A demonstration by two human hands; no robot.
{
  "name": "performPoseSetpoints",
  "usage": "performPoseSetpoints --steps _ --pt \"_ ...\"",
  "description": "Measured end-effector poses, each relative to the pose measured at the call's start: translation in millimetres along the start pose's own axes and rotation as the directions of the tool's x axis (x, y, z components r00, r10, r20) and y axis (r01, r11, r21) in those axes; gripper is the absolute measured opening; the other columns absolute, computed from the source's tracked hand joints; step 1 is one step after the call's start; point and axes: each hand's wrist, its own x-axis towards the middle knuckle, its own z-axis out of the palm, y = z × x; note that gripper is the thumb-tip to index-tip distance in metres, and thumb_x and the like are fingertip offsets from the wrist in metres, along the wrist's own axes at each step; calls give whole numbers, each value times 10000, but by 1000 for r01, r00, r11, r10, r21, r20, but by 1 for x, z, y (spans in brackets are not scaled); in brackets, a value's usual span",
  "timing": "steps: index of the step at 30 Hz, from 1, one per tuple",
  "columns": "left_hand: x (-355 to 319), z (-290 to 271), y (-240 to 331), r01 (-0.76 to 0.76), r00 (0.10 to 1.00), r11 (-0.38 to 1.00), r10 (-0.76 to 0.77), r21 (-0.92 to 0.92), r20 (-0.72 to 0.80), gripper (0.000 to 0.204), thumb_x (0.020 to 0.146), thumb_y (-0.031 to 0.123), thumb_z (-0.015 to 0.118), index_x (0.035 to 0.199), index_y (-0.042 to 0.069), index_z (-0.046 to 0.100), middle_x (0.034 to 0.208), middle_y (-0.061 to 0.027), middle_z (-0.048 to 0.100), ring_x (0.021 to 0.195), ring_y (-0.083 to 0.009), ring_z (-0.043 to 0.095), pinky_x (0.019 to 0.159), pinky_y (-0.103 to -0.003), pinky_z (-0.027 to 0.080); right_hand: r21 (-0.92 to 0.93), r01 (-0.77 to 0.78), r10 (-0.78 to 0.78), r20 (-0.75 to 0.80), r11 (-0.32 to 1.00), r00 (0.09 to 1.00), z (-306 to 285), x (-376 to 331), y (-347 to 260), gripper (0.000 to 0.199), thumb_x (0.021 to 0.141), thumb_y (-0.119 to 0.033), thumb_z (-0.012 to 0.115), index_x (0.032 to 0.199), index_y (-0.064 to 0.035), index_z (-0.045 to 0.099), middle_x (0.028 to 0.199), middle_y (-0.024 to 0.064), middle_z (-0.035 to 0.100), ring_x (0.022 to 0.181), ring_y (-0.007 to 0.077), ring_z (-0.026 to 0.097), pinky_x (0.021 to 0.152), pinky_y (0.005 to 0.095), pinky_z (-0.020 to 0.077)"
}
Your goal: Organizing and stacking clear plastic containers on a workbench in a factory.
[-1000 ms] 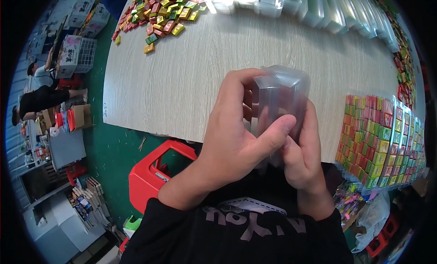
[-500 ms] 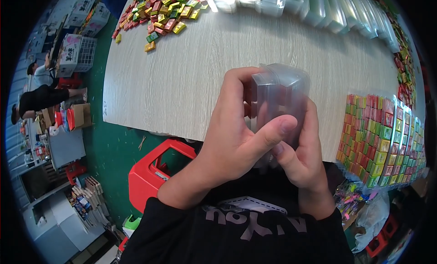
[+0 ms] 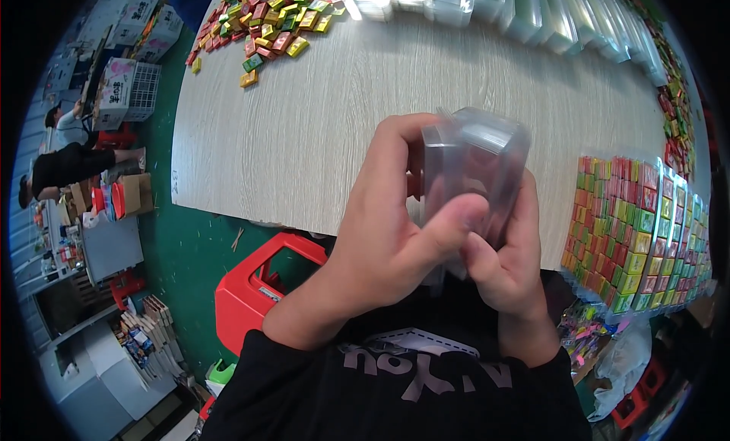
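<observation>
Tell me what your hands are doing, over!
Left hand and right hand both gripping a clear plastic box. Box up off the wooden table. Nothing in the way.

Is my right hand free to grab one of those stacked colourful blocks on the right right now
Probably not at once: the right hand and left hand both grip the clear plastic box. The stacked blocks lie close beside it, with bare table between.

A black long-sleeved top is worn, filling the lower middle of the frame. Large grey block lettering is printed across its chest, partly hidden by folds. The sleeves are pushed back, so that the left hand and right hand are left bare.
</observation>
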Motion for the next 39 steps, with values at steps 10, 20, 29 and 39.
performPoseSetpoints --steps 10,20,29,39 --pt "-1 3 -1 2 1000 1000 -2 -6 -27 599 825 284 693 1227 -15 365 1091 -128 520 956 -184 564 814 -315 472 39 42 -46 84 998 995 -1 1 1 800 760 -142 720 1371 15 227 1266 175 448 1177 248 478 981 378 388" --pt "-2 0 3 11 1000 997 -9 -76 17 593 849 307 666 1238 -10 351 1094 -114 520 957 -167 552 820 -307 464 98 28 -38 98 995 995 -3 1 2 835 762 -173 758 1375 5 220 1287 156 435 1198 224 446 1001 365 359" --pt "-1 2 5 1 999 995 2 -98 32 603 862 338 647 1243 -16 342 1103 -112 510 962 -159 540 834 -302 452 121 41 -52 96 992 994 -5 2 1 849 760 -192 775 1374 0 221 1285 141 438 1198 208 442 1002 361 354" --pt "0 3 -2 -36 999 999 36 4 10 606 851 356 652 1229 -20 363 1094 -121 499 947 -174 555 823 -299 458 14 -19 19 27 1000 999 -1 0 -3 769 757 -69 694 1374 -2 239 1250 146 467 1168 217 477 979 352 384"
